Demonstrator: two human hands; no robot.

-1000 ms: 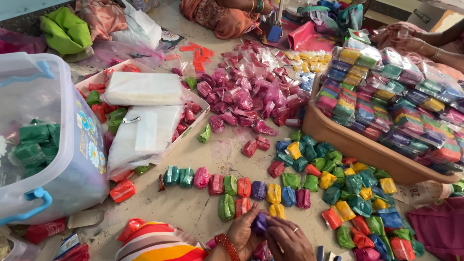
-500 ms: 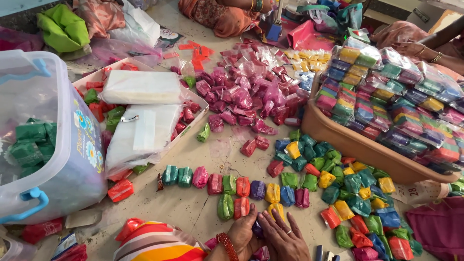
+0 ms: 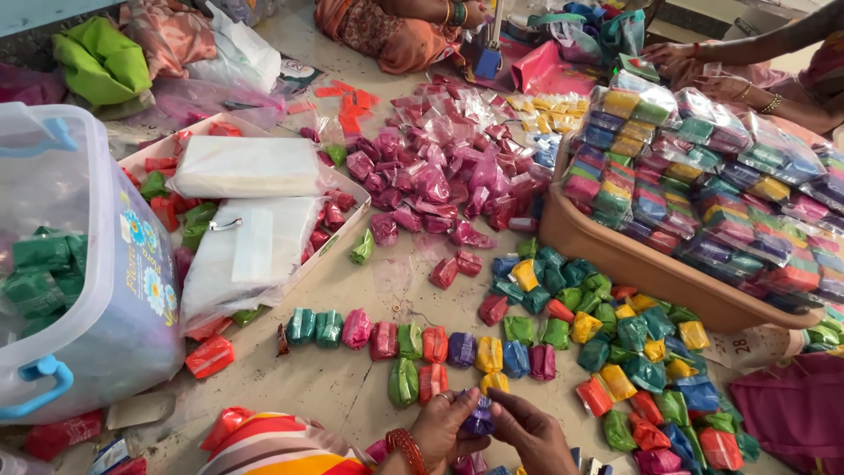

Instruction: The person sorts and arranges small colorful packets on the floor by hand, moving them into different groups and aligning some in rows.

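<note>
Both my hands meet at the bottom edge of the head view. My left hand [image 3: 446, 427] and my right hand [image 3: 532, 434] pinch a small purple packet [image 3: 479, 417] between their fingertips. Just beyond them a row of coloured packets [image 3: 422, 341] lies on the floor: teal, pink, red, green, purple, yellow, blue. A second short row of green, red and yellow packets [image 3: 431, 380] sits right in front of my fingers. A red bangle [image 3: 406, 442] circles my left wrist.
A loose heap of mixed packets [image 3: 629, 352] lies to the right. A brown tray [image 3: 633, 264] holds bagged sets. Pink packets [image 3: 440, 180] cover the floor ahead. A clear plastic tub [image 3: 97, 290] and a shallow box [image 3: 338, 233] stand at left. Other people sit at the far side.
My hands have shifted slightly on the purple packet and turned it between the fingers. The rows on the floor look the same.
</note>
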